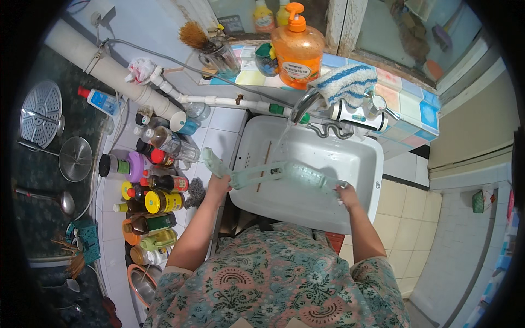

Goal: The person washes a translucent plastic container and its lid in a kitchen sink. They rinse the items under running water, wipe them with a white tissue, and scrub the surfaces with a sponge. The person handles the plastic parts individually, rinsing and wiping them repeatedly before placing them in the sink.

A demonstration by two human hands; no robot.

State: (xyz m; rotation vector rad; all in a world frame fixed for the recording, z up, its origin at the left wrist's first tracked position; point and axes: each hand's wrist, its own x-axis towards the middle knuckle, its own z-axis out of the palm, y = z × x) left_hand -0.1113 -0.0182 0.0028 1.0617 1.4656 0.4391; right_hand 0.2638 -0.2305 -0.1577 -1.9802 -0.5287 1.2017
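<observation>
A long, pale green, see-through plastic piece [301, 174] with long slots in it is held over the white sink [373, 188]. My left hand [221, 186] is closed on its left part, near an end that sticks up past the fingers. My right hand [345, 194] grips its other end, over the sink's right side; a small whitish patch shows at those fingers, too small to make out. Behind the piece, a thin stream of water falls from the curved metal faucet [300, 111]. A thin brown stick [264, 158] lies in the sink.
A blue-striped towel [345, 85] drapes over the faucet. An orange pump bottle [298, 52] stands on the tiled ledge behind it. Several sauce bottles [164, 201] and jars crowd the counter at left, beside a dark scrubber [196, 192]. Utensils, including a ladle [66, 203], hang far left.
</observation>
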